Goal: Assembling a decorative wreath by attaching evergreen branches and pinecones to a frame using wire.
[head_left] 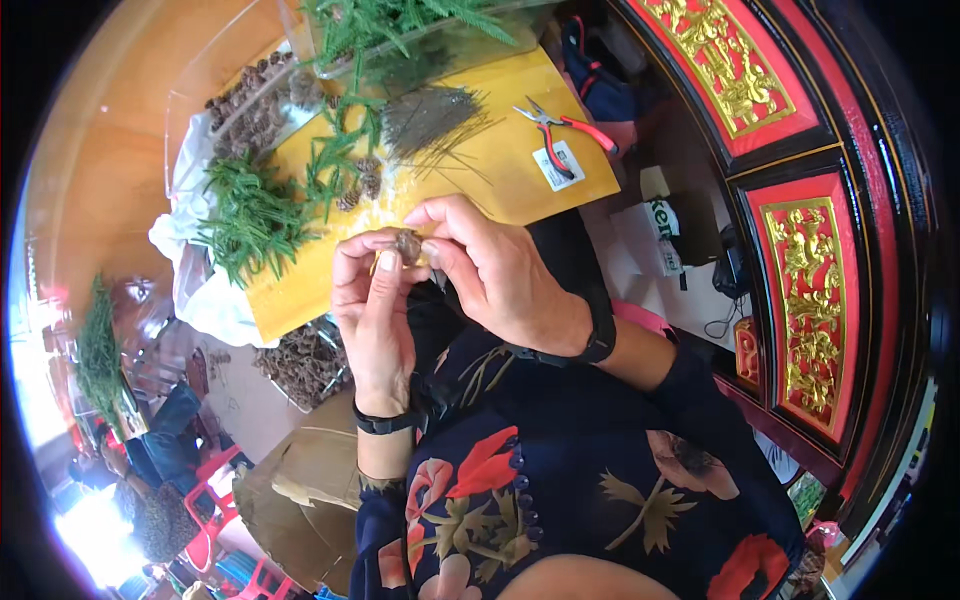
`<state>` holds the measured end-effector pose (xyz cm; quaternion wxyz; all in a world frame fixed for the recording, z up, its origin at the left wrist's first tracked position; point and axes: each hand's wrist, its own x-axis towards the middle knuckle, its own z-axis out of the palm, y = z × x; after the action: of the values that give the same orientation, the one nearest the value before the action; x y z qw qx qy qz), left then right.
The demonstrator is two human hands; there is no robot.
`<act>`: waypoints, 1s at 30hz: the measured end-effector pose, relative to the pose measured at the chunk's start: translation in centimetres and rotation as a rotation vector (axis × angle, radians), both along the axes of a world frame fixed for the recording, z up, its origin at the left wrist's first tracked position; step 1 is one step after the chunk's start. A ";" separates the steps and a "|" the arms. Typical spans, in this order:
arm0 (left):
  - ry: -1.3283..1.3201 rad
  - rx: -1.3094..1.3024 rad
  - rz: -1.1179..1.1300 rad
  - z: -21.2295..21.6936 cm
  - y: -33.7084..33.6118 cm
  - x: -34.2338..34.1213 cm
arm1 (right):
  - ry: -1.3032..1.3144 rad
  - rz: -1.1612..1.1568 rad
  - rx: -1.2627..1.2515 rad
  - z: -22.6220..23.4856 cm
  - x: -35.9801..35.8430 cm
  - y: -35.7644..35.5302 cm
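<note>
- Pinching one small brown pine cone (407, 245) between thumb and fingers, my left hand (378, 285) is near the middle of the frame.
- My right hand (490, 265) meets the cone from the right, thumb at its side and index finger arched above; I cannot tell whether those fingers close on anything.
- One pair of pliers (546, 119) with red handles, opened in a V, lies on the yellow table (525, 195) at upper right, overlapping one white label (561, 166).
- One loose bundle of thin dark wires (425, 118) lies at upper centre, too many to count.
- At least two loose cones (370, 178) lie just beyond my hands; a larger heap of cones (245, 125) at upper left defies counting.
- Green sprigs (252, 220) pile up left of my hands, and more foliage (400, 25) fills one clear tub (430, 68), cut off by the top edge.
- White plastic (190, 250) bunches along the table's left side.
- Two large red-and-gold carved panels (808, 300) stand at the right.
- My fingers cover part of the cone.
- A brown pile (305, 362) below the table's left edge is partly hidden; glare blurs the lower left, around red stools (205, 525).
</note>
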<state>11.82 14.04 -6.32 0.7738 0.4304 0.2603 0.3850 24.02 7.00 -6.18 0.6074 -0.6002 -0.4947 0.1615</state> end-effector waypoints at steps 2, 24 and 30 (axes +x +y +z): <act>-0.026 0.006 0.006 0.1 0.1 -0.3 | -0.019 -0.006 0.026 0.9 -0.5 -0.2; -0.224 0.116 -0.035 -0.6 1.2 -2.2 | -0.065 -0.002 0.054 1.2 -1.7 -0.1; -0.238 0.108 -0.052 -0.8 1.4 -3.1 | -0.083 0.027 0.051 1.4 -2.1 -0.4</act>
<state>8.75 15.39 -7.14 0.7846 0.4295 0.1342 0.4265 21.96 6.55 -4.78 0.5993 -0.5839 -0.5315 0.1318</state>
